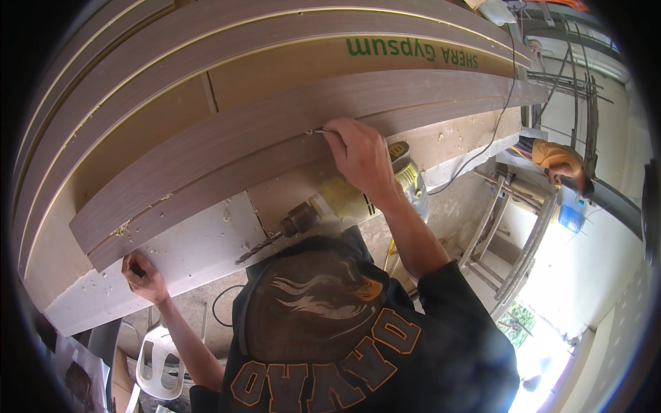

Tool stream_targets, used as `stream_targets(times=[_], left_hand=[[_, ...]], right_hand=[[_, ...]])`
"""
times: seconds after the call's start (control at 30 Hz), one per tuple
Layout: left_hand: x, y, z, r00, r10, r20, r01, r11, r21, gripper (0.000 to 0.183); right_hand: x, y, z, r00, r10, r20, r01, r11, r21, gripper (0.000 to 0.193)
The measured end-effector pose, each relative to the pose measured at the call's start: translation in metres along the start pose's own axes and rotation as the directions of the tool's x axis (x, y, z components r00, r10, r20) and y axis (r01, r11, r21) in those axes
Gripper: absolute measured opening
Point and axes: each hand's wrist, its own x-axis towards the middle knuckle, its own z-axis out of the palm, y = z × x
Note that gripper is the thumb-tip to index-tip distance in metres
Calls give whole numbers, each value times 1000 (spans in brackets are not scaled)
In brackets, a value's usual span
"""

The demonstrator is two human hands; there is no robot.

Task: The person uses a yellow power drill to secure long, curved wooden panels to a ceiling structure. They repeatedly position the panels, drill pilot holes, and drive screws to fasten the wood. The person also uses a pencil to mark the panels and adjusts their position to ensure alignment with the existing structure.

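Observation:
A long brown wood-grain plank (pixel 227 155) with a groove along it lies across the board-topped work surface. My right hand (pixel 361 155) is closed in a pinch on a thin, pale, pointed piece (pixel 317 131), its tip at the groove; the exact kind is too small to tell. My left hand (pixel 144 279) is curled beside the plank's near left end, and what it holds, if anything, is hidden. Between my body and the plank lies a yellow power drill (pixel 344 198), its spiral drill bit (pixel 258 248) aimed left. Pale shavings (pixel 120 228) sit on the plank's left end.
More brown planks (pixel 227 34) lie parallel behind, over a brown board (pixel 289 65) with green print. A black cord (pixel 492 138) crosses the right side. A white plastic chair (pixel 160 361) stands lower left. At right are a wooden frame (pixel 527 255) and another person's orange sleeve (pixel 554 157).

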Motion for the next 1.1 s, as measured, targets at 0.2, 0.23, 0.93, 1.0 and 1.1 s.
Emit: stream_targets(times=[0.2,0.23,0.93,1.0,1.1], left_hand=[[0,0,1,999,43,-22,-43,999,5,18],[0,0,1,998,52,-33,-52,999,3,18],[-1,3,-1,1000,6,8,-6,999,51,19],[-1,6,-3,999,43,-15,-42,998,50,19],[1,1,1,999,48,-14,-47,999,27,19]], right_hand=[[1,0,2,1000,4,8,-4,1000,18,8],[1,0,2,1000,1,6,-2,1000,22,9],[-3,-12,14,995,-92,-26,80,952,-296,12],[-4,-9,16,993,-106,-50,91,968,-232,11],[0,-11,12,999,26,35,-19,985,-172,11]])
